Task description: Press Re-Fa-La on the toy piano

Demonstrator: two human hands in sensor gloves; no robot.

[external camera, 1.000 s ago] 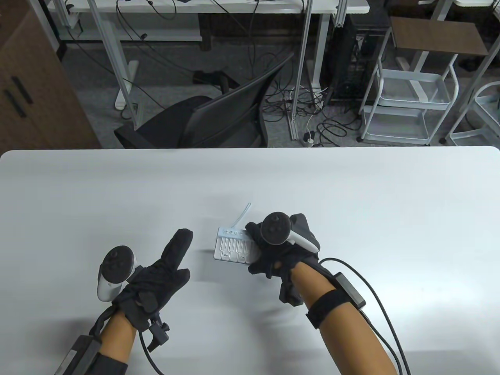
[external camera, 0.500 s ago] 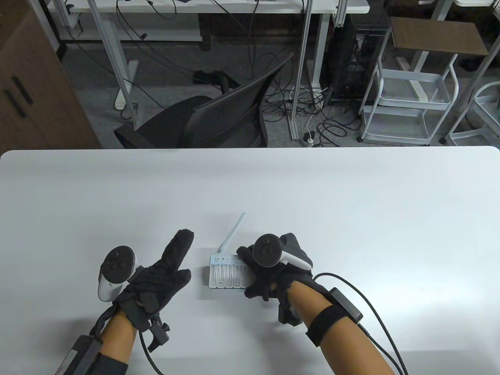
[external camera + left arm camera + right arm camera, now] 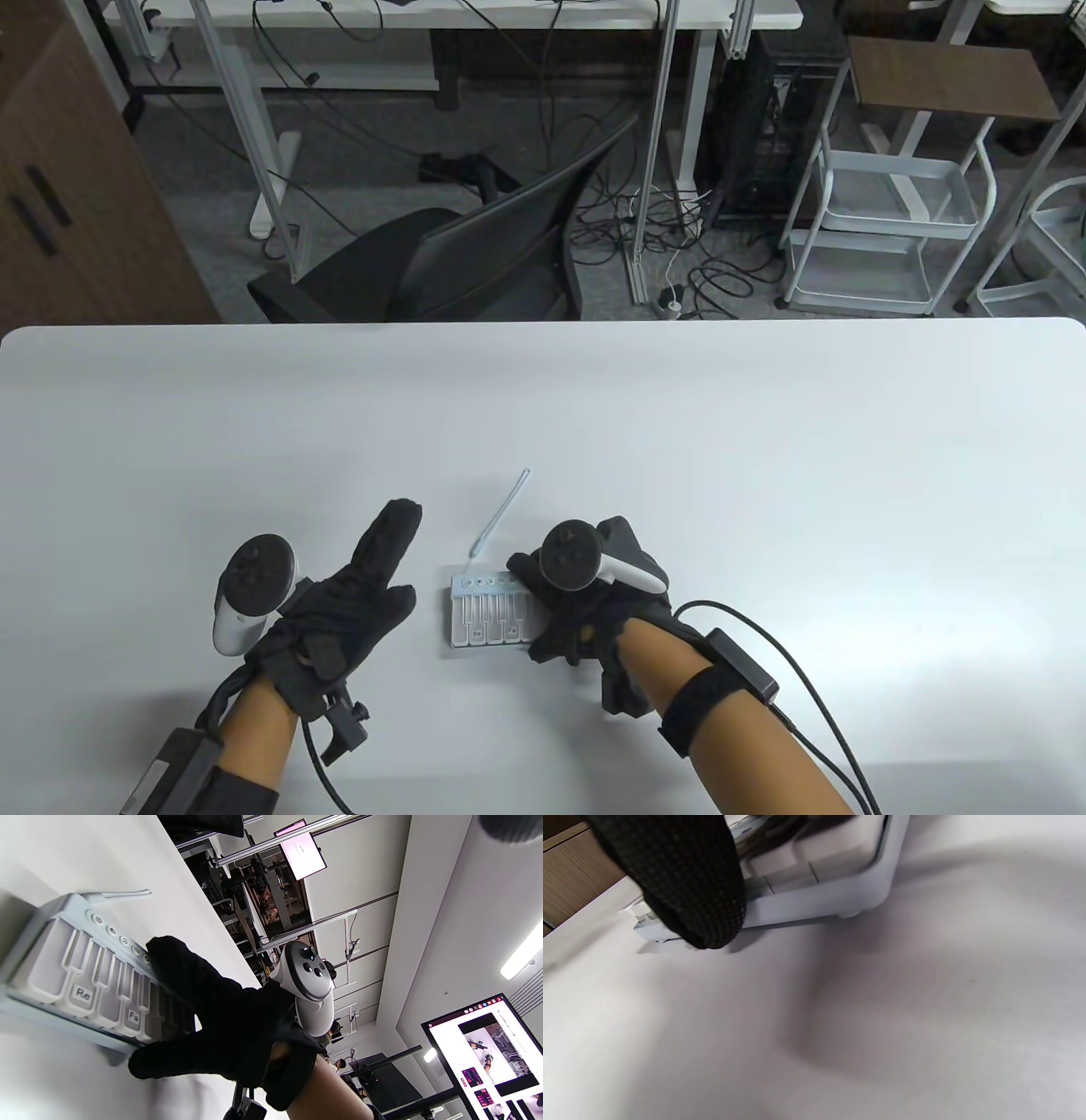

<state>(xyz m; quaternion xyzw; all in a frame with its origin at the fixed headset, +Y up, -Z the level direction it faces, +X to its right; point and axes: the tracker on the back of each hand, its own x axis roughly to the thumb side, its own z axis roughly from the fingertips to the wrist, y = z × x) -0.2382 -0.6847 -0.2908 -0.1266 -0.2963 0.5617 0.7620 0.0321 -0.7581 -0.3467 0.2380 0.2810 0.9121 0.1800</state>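
Right hand [image 3: 585, 607] grips one toy piano [image 3: 485, 618], seemingly lifted; left hand [image 3: 339, 607] rests spread beside it.

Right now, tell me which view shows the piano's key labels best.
The left wrist view: the toy piano fills its left side, and Re and Fa read clearly, while the right hand covers the keys beyond. The table view shows the piano small, labels barely legible. The right wrist view shows only its blurred edge behind a fingertip.

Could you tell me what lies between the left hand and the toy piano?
Only bare white table separates the left hand from the toy piano, as the table view shows.
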